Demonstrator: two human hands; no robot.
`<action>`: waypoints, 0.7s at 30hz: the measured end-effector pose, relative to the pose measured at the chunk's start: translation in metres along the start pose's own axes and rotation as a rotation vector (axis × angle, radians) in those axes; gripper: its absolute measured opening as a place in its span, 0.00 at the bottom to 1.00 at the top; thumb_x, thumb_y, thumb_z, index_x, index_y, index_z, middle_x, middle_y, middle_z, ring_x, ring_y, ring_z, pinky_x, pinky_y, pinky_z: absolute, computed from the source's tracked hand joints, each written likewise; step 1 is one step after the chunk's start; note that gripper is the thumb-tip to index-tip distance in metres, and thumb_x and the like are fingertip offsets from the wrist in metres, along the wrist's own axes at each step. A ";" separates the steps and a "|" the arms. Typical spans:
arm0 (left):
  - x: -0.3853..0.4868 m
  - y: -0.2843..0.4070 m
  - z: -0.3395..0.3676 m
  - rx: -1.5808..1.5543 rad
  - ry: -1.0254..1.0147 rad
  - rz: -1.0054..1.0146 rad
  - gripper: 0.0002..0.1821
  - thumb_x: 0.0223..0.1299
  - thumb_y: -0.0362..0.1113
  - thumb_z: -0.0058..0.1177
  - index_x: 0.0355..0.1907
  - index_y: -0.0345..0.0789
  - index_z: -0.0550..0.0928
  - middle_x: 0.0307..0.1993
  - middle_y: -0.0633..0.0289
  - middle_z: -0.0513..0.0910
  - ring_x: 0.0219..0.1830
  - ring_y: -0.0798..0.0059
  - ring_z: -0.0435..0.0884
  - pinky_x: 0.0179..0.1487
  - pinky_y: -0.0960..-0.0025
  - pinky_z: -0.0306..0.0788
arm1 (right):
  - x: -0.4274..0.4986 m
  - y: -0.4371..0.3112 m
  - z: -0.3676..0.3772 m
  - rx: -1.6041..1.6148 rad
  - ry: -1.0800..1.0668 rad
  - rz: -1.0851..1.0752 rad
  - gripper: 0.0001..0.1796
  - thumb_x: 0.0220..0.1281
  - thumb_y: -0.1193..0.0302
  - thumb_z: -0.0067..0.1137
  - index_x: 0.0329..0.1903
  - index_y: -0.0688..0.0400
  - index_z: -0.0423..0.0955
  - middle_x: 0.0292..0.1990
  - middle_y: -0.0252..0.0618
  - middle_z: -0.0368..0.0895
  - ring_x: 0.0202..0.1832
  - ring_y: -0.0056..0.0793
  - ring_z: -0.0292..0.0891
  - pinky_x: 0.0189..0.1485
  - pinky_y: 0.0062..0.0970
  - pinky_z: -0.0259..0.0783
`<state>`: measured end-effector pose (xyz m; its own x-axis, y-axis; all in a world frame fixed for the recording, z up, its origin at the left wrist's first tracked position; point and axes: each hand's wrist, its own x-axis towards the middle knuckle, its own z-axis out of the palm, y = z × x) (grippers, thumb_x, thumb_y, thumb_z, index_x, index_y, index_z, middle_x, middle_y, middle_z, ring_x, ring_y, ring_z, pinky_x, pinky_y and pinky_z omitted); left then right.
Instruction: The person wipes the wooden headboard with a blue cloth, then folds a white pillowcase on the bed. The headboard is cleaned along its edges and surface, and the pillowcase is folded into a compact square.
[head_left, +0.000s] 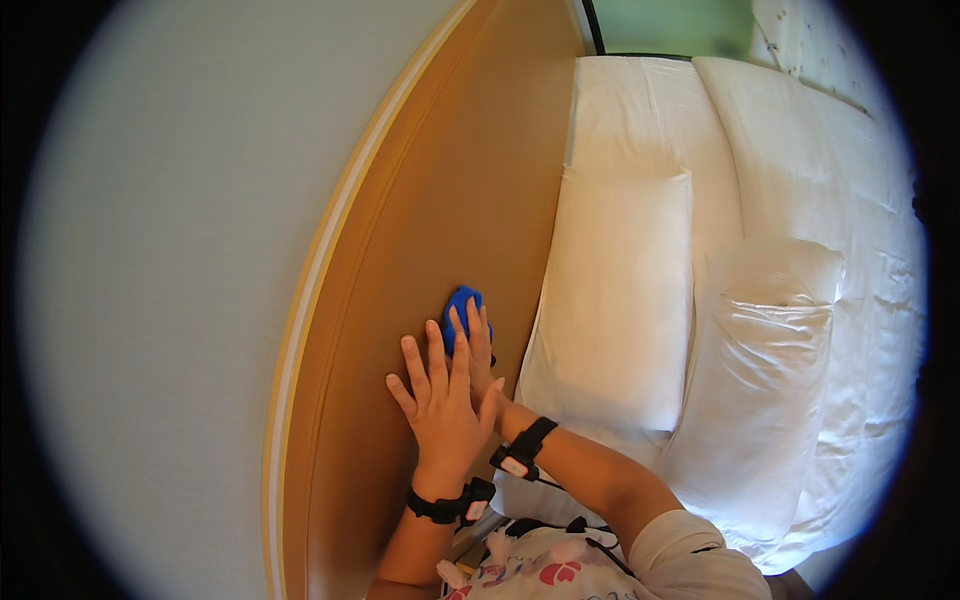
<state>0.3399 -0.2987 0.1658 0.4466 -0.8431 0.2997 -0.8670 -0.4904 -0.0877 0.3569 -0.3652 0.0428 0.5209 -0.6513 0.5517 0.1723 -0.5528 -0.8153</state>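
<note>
A bunched blue cloth (460, 298) lies against the brown padded headboard (450, 202). The fingers of my right hand (480, 360) are laid over the cloth, pressing it to the panel. My left hand (444, 409) is nearer to me, palm toward the headboard with its fingers spread, and it holds nothing. It overlaps part of my right hand in the view, so the right palm is partly hidden. Whether the left palm touches the panel is hard to tell. Each wrist wears a black strap with a small device.
Right of the headboard is a bed with white sheets (780, 150). One white pillow (615, 300) lies along the headboard, another (757, 390) beside it. A pale wall (180, 285) rises at left beyond the headboard's light trim (330, 225). A patterned curtain (810, 45) hangs at the far end.
</note>
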 end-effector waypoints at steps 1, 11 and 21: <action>-0.001 0.001 0.005 -0.030 -0.016 0.003 0.39 0.67 0.54 0.63 0.77 0.39 0.74 0.85 0.51 0.58 0.87 0.39 0.43 0.80 0.28 0.25 | -0.013 -0.002 -0.001 0.050 0.024 0.008 0.44 0.80 0.50 0.52 0.87 0.54 0.45 0.87 0.54 0.29 0.86 0.67 0.24 0.83 0.65 0.32; -0.007 0.000 0.028 0.149 -0.047 0.038 0.43 0.69 0.60 0.58 0.80 0.40 0.70 0.85 0.54 0.58 0.87 0.47 0.45 0.81 0.38 0.19 | -0.043 -0.010 -0.002 0.003 0.027 -0.074 0.43 0.79 0.49 0.54 0.86 0.50 0.50 0.86 0.51 0.35 0.85 0.70 0.29 0.81 0.72 0.36; -0.009 0.003 0.027 0.047 -0.061 -0.005 0.41 0.68 0.55 0.63 0.79 0.40 0.72 0.85 0.52 0.57 0.87 0.41 0.44 0.79 0.27 0.28 | 0.003 0.052 0.008 0.174 0.065 0.094 0.41 0.81 0.54 0.53 0.88 0.44 0.47 0.87 0.48 0.31 0.86 0.66 0.24 0.83 0.65 0.30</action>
<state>0.3389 -0.2988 0.1374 0.4651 -0.8516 0.2418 -0.8538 -0.5037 -0.1316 0.3746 -0.3921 0.0005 0.4876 -0.7312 0.4770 0.2697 -0.3935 -0.8789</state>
